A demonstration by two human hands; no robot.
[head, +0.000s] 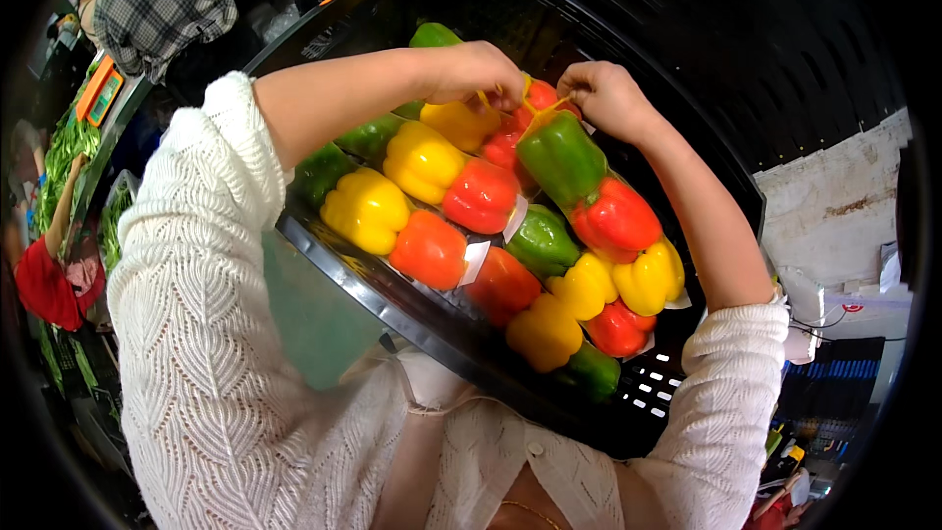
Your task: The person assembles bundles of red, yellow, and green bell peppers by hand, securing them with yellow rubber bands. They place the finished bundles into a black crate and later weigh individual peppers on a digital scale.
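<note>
Green, red and yellow bell peppers lie in wrapped rows inside a black plastic crate (412,338). Near the crate's far side, my left hand (489,77) pinches a thin yellow strand of a net or tie. My right hand (600,96) holds the other side of the same yellow material between its fingertips. Just below the hands, the yellow mesh gathers at the top of a green bell pepper (563,158). A red bell pepper (618,217) and a yellow bell pepper (651,276) follow in that row. White labels show on several packs.
Tall black crates (743,29) stand beyond and to the right. At the left, an orange scale (99,92) and leafy greens (70,154) rest along a counter. A person in a plaid shirt (158,4) is at upper left, another in red (55,283) at far left.
</note>
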